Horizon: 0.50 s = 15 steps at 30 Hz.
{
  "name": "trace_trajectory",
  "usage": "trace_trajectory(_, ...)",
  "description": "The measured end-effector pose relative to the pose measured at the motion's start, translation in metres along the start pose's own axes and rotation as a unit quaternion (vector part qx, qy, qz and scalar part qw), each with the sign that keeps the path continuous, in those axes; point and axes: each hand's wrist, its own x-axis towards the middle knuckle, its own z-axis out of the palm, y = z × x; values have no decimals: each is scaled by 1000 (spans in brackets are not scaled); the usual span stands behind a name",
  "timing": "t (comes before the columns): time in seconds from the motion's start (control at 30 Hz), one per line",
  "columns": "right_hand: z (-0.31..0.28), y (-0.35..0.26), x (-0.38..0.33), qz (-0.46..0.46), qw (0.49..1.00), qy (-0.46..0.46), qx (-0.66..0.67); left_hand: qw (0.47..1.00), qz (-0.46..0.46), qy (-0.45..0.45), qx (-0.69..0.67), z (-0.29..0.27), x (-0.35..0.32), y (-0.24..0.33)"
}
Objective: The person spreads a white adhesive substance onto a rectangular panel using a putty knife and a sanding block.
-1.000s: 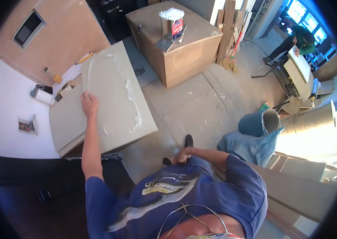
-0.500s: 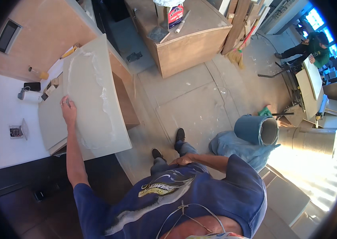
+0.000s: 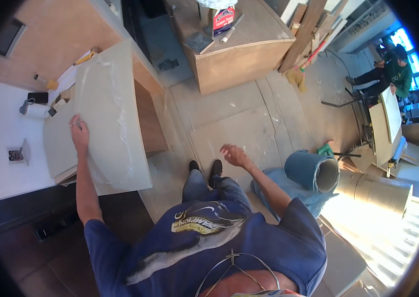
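A pale board [image 3: 108,148] with a whitish smear along its right part lies on a wooden cabinet at the left. My left hand [image 3: 80,136] rests at the board's left edge, its fingers bent together; a small greyish bit shows between them, too small to name. My right hand [image 3: 234,155] hangs in the air over the floor in front of me, fingers loosely bent and apart, nothing visible in it. Beside my left hand lie a small wooden block [image 3: 61,103], a white cylinder [image 3: 36,111] with a grey strap and a dark phone-like object [image 3: 37,97].
A wooden counter [image 3: 244,64] at the back bears a can, a dark square pad and a white tube. A broom [image 3: 298,76] leans by planks. At the right are a blue bin [image 3: 304,168] with blue sheeting, a large roll [image 3: 378,193], and a person [image 3: 392,72] at a bench.
My right hand has lifted from my waist and moved forward over the floor. My feet have come together. My left hand stays at the board's left edge.
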Motion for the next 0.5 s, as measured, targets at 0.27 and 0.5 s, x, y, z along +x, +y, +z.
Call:
trace_trajectory(0.27, 3, -186, 89, -187, 966, 120, 133, 999, -33, 0, 33, -12, 5, 5)
trace_trajectory(0.5, -13, -279, 176, -591, 796, -25, -126, 997, -66, -17, 25, -15, 13, 26)
